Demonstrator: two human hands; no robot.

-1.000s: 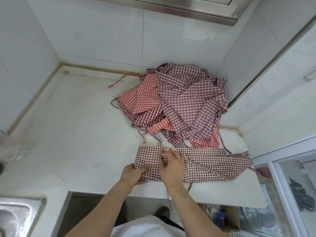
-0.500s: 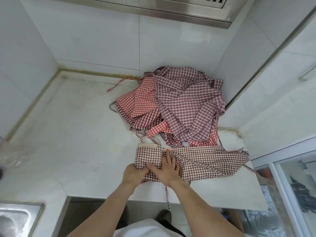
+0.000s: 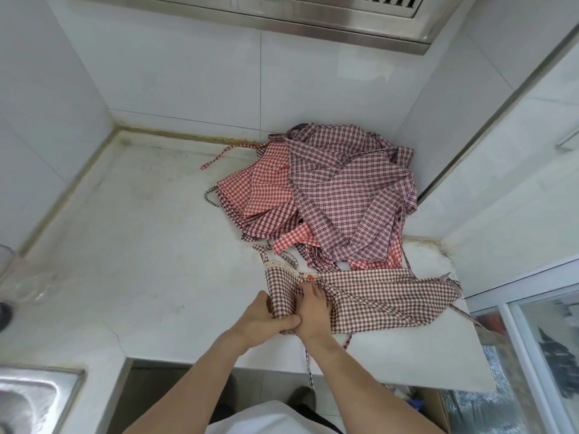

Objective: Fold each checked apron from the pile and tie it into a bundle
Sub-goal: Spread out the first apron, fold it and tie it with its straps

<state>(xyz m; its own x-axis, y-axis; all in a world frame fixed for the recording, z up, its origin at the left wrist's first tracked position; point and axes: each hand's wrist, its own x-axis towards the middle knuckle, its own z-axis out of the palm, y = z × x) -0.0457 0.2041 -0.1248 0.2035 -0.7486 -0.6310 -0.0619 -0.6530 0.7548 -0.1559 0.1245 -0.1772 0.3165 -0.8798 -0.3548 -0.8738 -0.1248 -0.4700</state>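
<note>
A brown-and-white checked apron [image 3: 385, 299] lies folded into a long strip along the counter's front edge. My left hand [image 3: 266, 321] grips its left end, lifting and folding the cloth rightward, thumb on top. My right hand [image 3: 313, 308] presses flat on the strip just to the right, fingers straight and partly under the lifted flap. One strap [image 3: 308, 361] dangles off the counter edge. The pile of checked aprons [image 3: 332, 198], red and maroon, sits behind in the corner.
The white stone counter [image 3: 141, 245] has bare room to the left. A steel sink [image 3: 28, 399] is at the lower left. A glass object [image 3: 6, 261] stands at the left edge. White walls enclose the corner, with a glass-fronted cabinet [image 3: 548, 355] on the right.
My left hand has lifted the apron's left end and is rolling it over toward my right hand. My right hand has flattened and slid slightly under the flap.
</note>
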